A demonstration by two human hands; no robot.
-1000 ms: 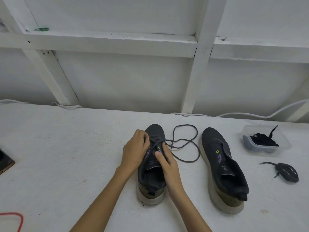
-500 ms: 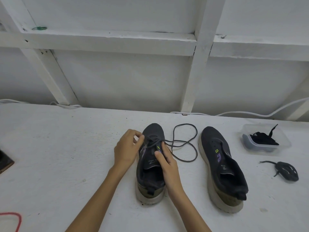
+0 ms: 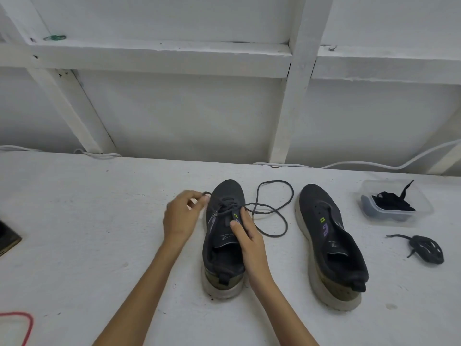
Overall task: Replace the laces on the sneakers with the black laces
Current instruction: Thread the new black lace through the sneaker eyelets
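Note:
Two dark grey sneakers stand on the white table, toes pointing away from me. The left sneaker (image 3: 224,236) still carries a thin dark lace (image 3: 274,208) that loops out onto the table to its right. My left hand (image 3: 182,216) sits just left of the toe and pinches a short length of that lace at the lower eyelets. My right hand (image 3: 247,236) rests on the shoe's right side, fingers pressing the tongue and eyelet row. The right sneaker (image 3: 329,243) has no lace. A clear tub (image 3: 396,203) holds black laces, and a coiled black lace (image 3: 426,248) lies in front of it.
A white wall with wooden framing rises behind the table, with a white cable (image 3: 374,164) along its foot. A dark object (image 3: 7,238) pokes in at the left edge and a red cord (image 3: 22,325) lies at the bottom left.
My left hand has moved left off the shoe's toe, drawing a piece of the lace out sideways. My right hand has stayed on the shoe.

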